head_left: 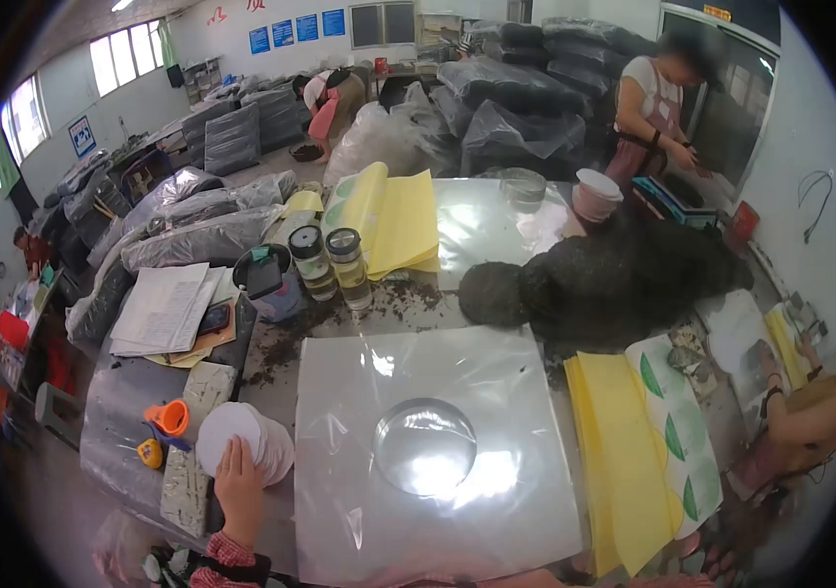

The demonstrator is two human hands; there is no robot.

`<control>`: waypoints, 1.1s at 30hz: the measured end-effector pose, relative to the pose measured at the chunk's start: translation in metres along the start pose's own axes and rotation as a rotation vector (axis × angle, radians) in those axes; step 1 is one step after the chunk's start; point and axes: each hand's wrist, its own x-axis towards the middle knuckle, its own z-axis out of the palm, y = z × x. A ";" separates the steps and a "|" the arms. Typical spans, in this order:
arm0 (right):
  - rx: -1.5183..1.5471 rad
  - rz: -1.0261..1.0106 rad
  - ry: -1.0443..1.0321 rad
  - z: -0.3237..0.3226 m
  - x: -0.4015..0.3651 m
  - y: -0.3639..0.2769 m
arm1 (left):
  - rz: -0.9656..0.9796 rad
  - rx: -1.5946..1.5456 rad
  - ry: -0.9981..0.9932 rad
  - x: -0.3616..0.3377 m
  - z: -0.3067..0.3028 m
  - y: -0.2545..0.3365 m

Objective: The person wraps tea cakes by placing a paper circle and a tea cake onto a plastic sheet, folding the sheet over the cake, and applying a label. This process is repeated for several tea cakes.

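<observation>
My left hand (238, 480) rests with its fingers stretched out flat on a stack of round white paper discs (263, 439). The stack stands at the left edge of a clear plastic sheet (340, 392), which covers the near middle of the table. On that sheet lies a shallow round ring (379, 436), shiny and see-through inside. My right hand does not show; only a bit of checked sleeve appears at the bottom edge. Left of the stack are an orange tape dispenser (171, 418) and a small yellow tape measure (150, 453).
A long dark heap (634, 284) of loose material crosses the table's far side. Yellow sheets (619, 451) lie right. Two lidded glass jars (347, 267) and a dark bin (266, 279) stand behind. A co-worker's hand (761, 367) reaches in from the right; another person (648, 118) stands far right.
</observation>
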 end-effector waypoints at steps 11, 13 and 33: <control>-1.649 -0.396 1.055 -0.387 0.263 -0.103 | -0.046 -0.179 -0.110 0.020 -0.042 0.007; -1.388 -0.250 0.895 -0.439 0.271 -0.071 | -0.172 -0.306 -0.138 0.018 -0.057 0.017; -1.025 -0.731 0.120 -0.073 0.191 -0.087 | 0.369 -0.667 -0.374 0.017 0.009 0.164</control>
